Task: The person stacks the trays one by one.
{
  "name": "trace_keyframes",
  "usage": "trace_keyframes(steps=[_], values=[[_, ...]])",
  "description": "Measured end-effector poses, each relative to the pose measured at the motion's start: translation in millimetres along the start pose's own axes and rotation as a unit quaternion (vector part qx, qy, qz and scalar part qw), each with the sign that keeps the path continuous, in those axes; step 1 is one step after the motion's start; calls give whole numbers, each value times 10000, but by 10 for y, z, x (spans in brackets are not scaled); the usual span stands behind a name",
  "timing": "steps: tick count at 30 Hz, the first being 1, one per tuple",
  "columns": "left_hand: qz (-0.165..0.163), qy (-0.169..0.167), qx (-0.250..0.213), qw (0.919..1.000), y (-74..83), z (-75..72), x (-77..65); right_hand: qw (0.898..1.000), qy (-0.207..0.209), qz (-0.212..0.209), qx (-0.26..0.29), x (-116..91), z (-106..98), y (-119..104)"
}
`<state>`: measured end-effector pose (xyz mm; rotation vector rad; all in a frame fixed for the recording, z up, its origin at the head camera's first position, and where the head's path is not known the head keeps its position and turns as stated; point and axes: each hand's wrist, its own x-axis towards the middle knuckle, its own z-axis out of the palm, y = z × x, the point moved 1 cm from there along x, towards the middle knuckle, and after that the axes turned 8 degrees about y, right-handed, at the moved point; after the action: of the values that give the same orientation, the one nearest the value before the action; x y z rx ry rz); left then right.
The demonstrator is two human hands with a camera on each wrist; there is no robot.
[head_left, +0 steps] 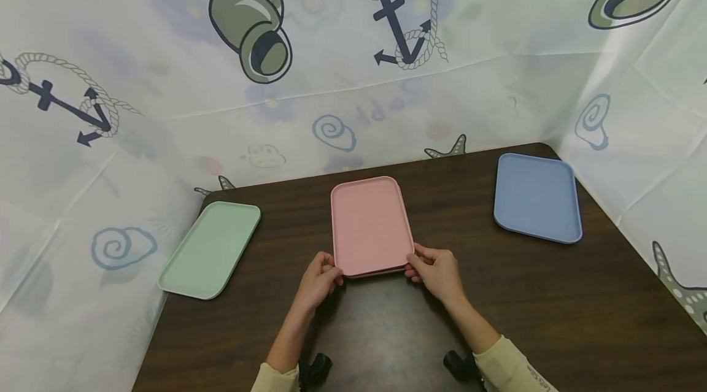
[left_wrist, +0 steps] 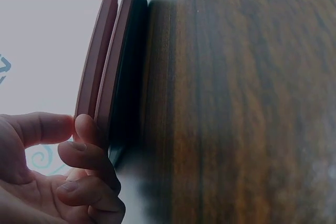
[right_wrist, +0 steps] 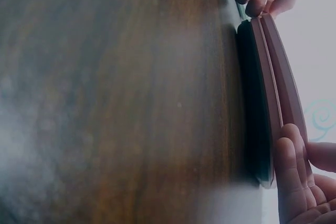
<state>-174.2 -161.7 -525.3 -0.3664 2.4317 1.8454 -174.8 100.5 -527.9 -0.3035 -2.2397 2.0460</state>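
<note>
- Upper pink tray, rectangular, round-cornered, plastic-looking: lies near the middle of the tabletop's far edge, just short of it.
- Lower pink tray, similar rim: directly beneath the upper pink tray; a slim gap shows between the two rims in both wrist views.
- Dark band under the lower pink tray: shadow or another thing, cannot tell.
- Left hand: at the near-left corner of the upper pink tray, thumb against its top side, fingertips at the rim; holds it in a pinch.
- Right hand: at the near-right corner, same pinch, thumb above and fingers at the rim. Some fingertips hidden in the head view.
- Pale green rectangular tray, round-cornered: at the tabletop's left edge, near the far-left corner, set slantwise; its outer near corner appears to reach past the edge.
- Blue squarish tray, round-cornered: near the far-right corner, close to the right edge.
- Tabletop: dark brown, wood-grained, rounded far corners.
- White printed cloth with shells, anchors and starfish: behind the far edge and along both sides.
- Cream sleeves on both forearms.
</note>
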Motion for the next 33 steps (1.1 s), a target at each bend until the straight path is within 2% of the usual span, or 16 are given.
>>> trace_keyframes(steps=[10,18,22,23,30,33], values=[[34,-178,-107,9998,38,-2,-31,9999,-38,-51,-114,-21,-19,-5],[143,-367,-53,9992,359,-36,-227,9997,-113,61,-207,-27,-25,-16],[211,-290,137,9993,402,-29,-279,9996,-75,79,-273,-23,-24,-10],[243,-245,221,9992,400,-25,-281,9995,-65,78,-294,-22,-23,-8],[455,196,784,9957,-6,35,-90,9994,-96,56,-334,-31,-24,-14],[536,276,978,9934,-12,41,-101,9992,-76,106,-371,-27,-23,-15]])
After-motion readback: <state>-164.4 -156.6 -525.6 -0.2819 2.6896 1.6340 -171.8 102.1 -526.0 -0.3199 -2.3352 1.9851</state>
